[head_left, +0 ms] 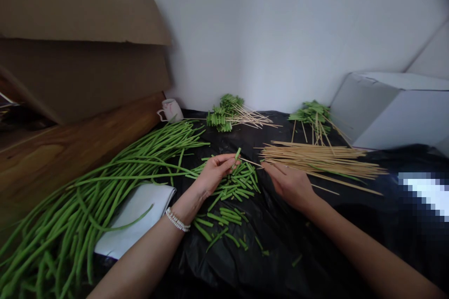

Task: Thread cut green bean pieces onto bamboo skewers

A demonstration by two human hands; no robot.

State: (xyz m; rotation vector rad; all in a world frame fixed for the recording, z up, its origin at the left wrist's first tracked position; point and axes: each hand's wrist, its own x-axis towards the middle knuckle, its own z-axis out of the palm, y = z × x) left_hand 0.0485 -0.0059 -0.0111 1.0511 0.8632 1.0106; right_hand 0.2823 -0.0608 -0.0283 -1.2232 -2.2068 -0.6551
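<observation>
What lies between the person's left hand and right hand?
In the head view, a thin skewer, held by the right hand, reaches toward the bean piece in the left hand. Under it lie cut beans on black plastic.

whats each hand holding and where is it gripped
The left hand pinches a short bean piece by its lower end. The right hand seems to hold a thin skewer by its back end, tip toward the bean.

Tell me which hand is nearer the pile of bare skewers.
Right. The right hand sits at the left end of the skewer pile; the left hand is farther left, pinching a bean piece.
</observation>
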